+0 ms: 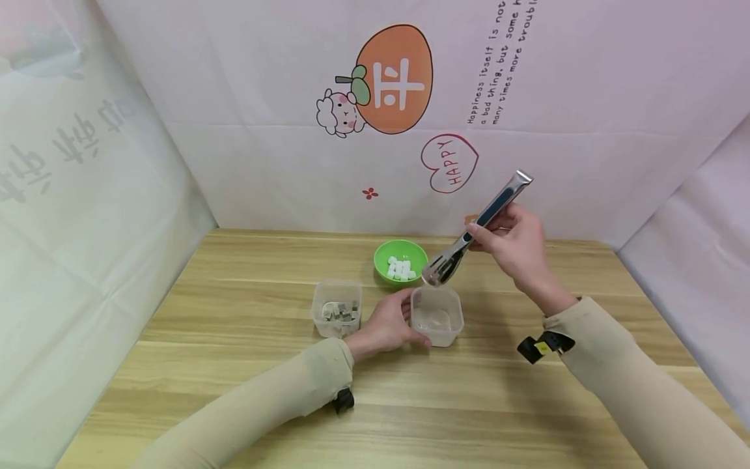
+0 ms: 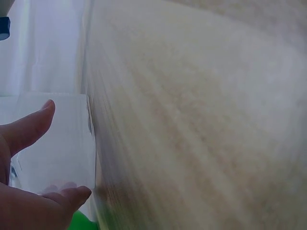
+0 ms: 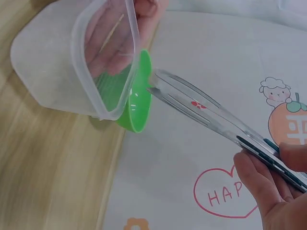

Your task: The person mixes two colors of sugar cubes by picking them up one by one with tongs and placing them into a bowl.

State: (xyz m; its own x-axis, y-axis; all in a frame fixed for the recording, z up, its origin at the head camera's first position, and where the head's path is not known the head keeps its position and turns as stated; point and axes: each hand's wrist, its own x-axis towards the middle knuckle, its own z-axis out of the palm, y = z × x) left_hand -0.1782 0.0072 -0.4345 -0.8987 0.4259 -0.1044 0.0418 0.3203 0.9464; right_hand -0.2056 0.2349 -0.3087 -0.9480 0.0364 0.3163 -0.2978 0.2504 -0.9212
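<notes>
My right hand (image 1: pixel 518 244) holds a pair of metal food tongs (image 1: pixel 495 208) with dark grip inserts, thumb on one side and fingers on the other. The tongs slant down to the left, their tips over the back rim of a clear plastic container (image 1: pixel 448 333). In the right wrist view the arms of the tongs (image 3: pixel 206 108) stand slightly apart, with nothing visible between them. My left hand (image 1: pixel 388 324) grips that container from its left side, thumb at the front and fingers at the back. No contents show inside it.
Behind the containers, a green bowl (image 1: pixel 383 251) holds several white cubes (image 1: pixel 400 268). Left of my left hand stands another clear container (image 1: pixel 319 319) with several grey metallic cubes (image 1: pixel 342 314). All stand on a wooden table (image 1: pixel 246 312), backed by a printed white cloth (image 1: pixel 263 163).
</notes>
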